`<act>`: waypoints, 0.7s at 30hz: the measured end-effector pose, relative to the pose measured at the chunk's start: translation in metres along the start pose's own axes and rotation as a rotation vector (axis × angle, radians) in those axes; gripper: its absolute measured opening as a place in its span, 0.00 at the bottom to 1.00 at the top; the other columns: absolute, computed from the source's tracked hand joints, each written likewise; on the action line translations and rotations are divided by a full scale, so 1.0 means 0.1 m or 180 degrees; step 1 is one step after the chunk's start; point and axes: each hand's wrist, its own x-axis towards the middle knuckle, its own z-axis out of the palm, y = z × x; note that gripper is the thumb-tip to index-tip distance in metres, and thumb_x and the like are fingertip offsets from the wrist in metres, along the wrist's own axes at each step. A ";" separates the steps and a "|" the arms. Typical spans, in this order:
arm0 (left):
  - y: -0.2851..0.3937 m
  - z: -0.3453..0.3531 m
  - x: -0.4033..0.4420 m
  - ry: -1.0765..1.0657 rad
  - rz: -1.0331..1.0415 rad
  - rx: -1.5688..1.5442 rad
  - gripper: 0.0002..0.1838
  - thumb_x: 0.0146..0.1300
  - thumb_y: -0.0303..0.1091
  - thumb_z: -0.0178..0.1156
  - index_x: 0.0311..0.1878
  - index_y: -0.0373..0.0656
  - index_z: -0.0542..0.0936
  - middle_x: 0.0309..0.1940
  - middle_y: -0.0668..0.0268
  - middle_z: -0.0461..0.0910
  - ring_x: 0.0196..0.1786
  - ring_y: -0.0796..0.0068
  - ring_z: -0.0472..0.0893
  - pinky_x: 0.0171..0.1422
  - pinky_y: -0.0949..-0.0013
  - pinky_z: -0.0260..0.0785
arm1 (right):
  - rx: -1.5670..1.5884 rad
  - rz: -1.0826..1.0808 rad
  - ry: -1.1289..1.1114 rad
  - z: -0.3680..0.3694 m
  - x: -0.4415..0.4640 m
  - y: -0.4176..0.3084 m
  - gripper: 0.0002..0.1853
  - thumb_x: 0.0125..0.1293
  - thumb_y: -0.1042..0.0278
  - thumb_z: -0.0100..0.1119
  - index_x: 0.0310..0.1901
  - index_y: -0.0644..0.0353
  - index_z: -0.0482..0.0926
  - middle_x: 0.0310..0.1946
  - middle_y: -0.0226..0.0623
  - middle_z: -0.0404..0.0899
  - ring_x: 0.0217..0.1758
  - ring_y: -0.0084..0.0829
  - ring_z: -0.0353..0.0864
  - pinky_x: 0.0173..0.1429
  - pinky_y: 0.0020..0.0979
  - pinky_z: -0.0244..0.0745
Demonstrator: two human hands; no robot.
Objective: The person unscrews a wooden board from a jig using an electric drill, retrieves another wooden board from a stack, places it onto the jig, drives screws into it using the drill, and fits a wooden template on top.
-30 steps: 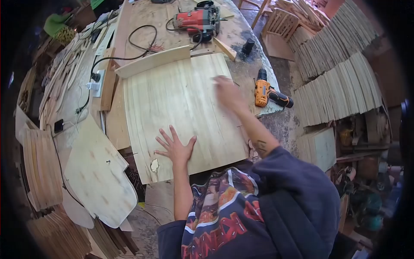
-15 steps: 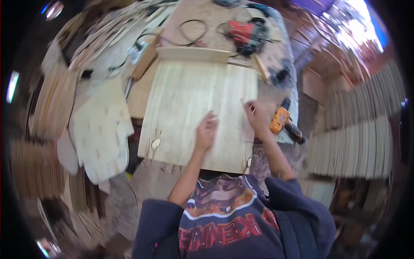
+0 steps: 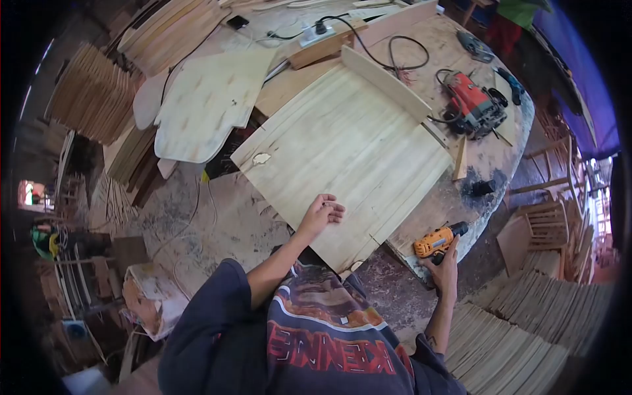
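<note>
A pale wooden panel [image 3: 368, 158] lies on the workbench in front of me, with a narrow upright board [image 3: 388, 82] along its far edge. Over the panel's near part, my left hand [image 3: 322, 214] is held with curled fingers; anything small inside them is hidden. At the bench's right edge, my right hand [image 3: 446, 266] grips the handle of an orange and black cordless drill [image 3: 432, 243], whose chuck points away to the right. Oval patches [image 3: 261, 158] mark the panel's near corners.
A red router [image 3: 471, 99] with a black cable stands at the back right. Left of the panel lies a shaped plywood piece [image 3: 204, 105]. A power strip [image 3: 317, 33] sits on a wooden block. Stacked wooden strips [image 3: 507, 349] stand at lower right; a black cylindrical object [image 3: 482, 188] is on the bench.
My right hand has left the panel's right edge and taken hold of the drill. My left hand stays over the panel with fingers curled. The view has turned, so the panel now appears slanted.
</note>
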 end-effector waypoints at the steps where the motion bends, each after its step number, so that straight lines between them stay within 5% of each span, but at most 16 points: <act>1: 0.04 -0.03 0.01 0.0035 0.0019 -0.0056 0.12 0.70 0.30 0.47 0.53 0.39 0.64 0.38 0.56 0.78 0.35 0.73 0.79 0.41 0.70 0.74 | -0.0046 -0.0046 -0.0021 0.00 0.01 0.01 0.61 0.43 0.55 0.75 0.73 0.58 0.40 0.60 0.56 0.65 0.59 0.53 0.70 0.61 0.41 0.67; 4: 0.19 -0.16 0.06 -0.0067 0.0209 -0.0105 0.12 0.70 0.30 0.47 0.53 0.38 0.64 0.45 0.51 0.77 0.41 0.70 0.80 0.47 0.68 0.75 | 0.0336 -0.0093 0.0132 0.03 0.01 0.08 0.54 0.47 0.75 0.65 0.73 0.59 0.41 0.60 0.52 0.67 0.60 0.47 0.71 0.63 0.35 0.66; 7: 0.61 -0.32 0.31 -0.0240 0.0569 0.0306 0.10 0.70 0.29 0.48 0.51 0.37 0.67 0.45 0.52 0.79 0.41 0.71 0.81 0.47 0.69 0.75 | 0.0841 -0.0208 0.0189 -0.09 -0.05 0.15 0.53 0.47 0.77 0.66 0.73 0.59 0.43 0.62 0.47 0.66 0.62 0.40 0.69 0.64 0.32 0.64; 10: 0.98 -0.62 0.94 -0.0254 0.0888 0.0863 0.10 0.68 0.32 0.54 0.43 0.34 0.77 0.43 0.58 0.82 0.37 0.77 0.81 0.44 0.74 0.75 | 0.0798 -0.0725 0.0979 -0.44 -0.29 -0.62 0.51 0.47 0.78 0.65 0.73 0.60 0.46 0.64 0.40 0.64 0.64 0.36 0.66 0.66 0.33 0.62; 11: 1.11 -0.65 1.17 -0.0364 0.0841 0.0836 0.10 0.68 0.32 0.54 0.43 0.34 0.77 0.43 0.58 0.82 0.37 0.77 0.81 0.44 0.74 0.75 | 0.1172 -0.0961 0.1398 -0.47 -0.32 -0.81 0.43 0.51 0.77 0.66 0.69 0.61 0.56 0.61 0.40 0.68 0.61 0.30 0.68 0.63 0.30 0.65; 13: 1.39 -0.65 1.66 -0.0323 0.1905 0.1572 0.11 0.65 0.32 0.57 0.45 0.34 0.81 0.39 0.60 0.82 0.36 0.75 0.80 0.42 0.73 0.73 | 0.2017 -0.0756 0.1389 -0.41 -0.28 -0.94 0.32 0.56 0.70 0.62 0.63 0.63 0.63 0.55 0.38 0.70 0.52 0.27 0.72 0.55 0.28 0.69; 15: 1.63 -0.55 2.17 -0.0240 0.2305 0.2100 0.11 0.63 0.32 0.59 0.46 0.37 0.82 0.37 0.60 0.82 0.35 0.71 0.81 0.41 0.71 0.73 | 0.2396 -0.0807 0.1582 -0.36 -0.21 -1.30 0.23 0.61 0.62 0.58 0.55 0.65 0.71 0.46 0.34 0.75 0.40 0.24 0.76 0.43 0.26 0.73; 17: 1.83 -0.43 2.67 -0.0073 0.2755 0.2613 0.11 0.61 0.31 0.61 0.46 0.40 0.82 0.34 0.59 0.82 0.35 0.67 0.81 0.40 0.68 0.72 | 0.2211 0.0035 0.1624 -0.25 0.02 -1.99 0.19 0.59 0.66 0.62 0.51 0.65 0.74 0.38 0.32 0.77 0.35 0.25 0.77 0.41 0.26 0.74; 19: 1.88 -0.33 3.14 -0.0244 0.2958 0.2646 0.14 0.57 0.33 0.63 0.48 0.45 0.82 0.33 0.57 0.81 0.36 0.59 0.81 0.40 0.61 0.72 | 0.1365 -0.0469 0.1599 -0.11 0.42 -2.43 0.19 0.57 0.69 0.65 0.49 0.65 0.76 0.35 0.32 0.79 0.35 0.24 0.77 0.41 0.26 0.74; 21: 1.98 -0.19 3.30 -0.0250 0.2807 0.2659 0.15 0.57 0.33 0.63 0.48 0.44 0.81 0.34 0.58 0.81 0.36 0.61 0.80 0.41 0.63 0.71 | 0.0819 -0.0781 0.1278 -0.03 0.76 -2.92 0.20 0.54 0.70 0.67 0.49 0.64 0.76 0.35 0.34 0.80 0.36 0.25 0.79 0.42 0.27 0.74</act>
